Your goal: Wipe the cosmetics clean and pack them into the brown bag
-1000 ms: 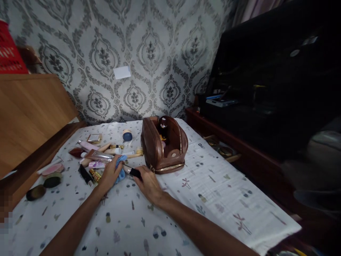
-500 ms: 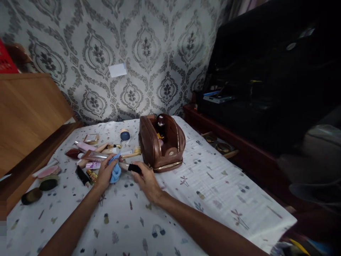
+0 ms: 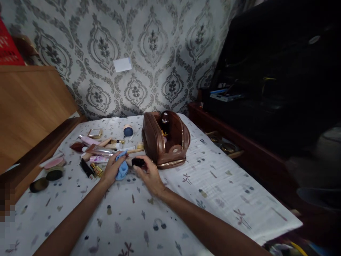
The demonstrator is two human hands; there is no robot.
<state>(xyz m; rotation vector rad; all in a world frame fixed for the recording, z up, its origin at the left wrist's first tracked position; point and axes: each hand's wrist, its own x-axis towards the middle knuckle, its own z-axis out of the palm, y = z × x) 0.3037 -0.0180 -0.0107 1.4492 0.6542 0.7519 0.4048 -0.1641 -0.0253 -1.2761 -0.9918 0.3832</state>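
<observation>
My left hand (image 3: 112, 170) grips a blue cloth (image 3: 123, 168), pressed around one end of a slim makeup stick. My right hand (image 3: 149, 174) holds the black end of that makeup stick (image 3: 138, 162) just above the patterned white sheet (image 3: 202, 192). Right behind my hands stands a brown leather cosmetic bag (image 3: 164, 141), unzipped, with a dark bottle (image 3: 164, 123) upright inside. To the left of the bag lie several loose cosmetics (image 3: 99, 149): tubes, a pink tube, gold lipsticks and a small blue-lidded jar (image 3: 128, 130).
A gold compact (image 3: 95, 133), a pink compact (image 3: 54, 164) and dark oval compacts (image 3: 39, 184) lie at the left. A wooden headboard (image 3: 29, 106) rises on the left. A dark wooden shelf (image 3: 226, 142) with black items runs along the right, patterned wallpaper behind.
My hands have lifted the stick slightly and drawn closer together; the cloth has slid along it toward the black end. The camera view shifted a little.
</observation>
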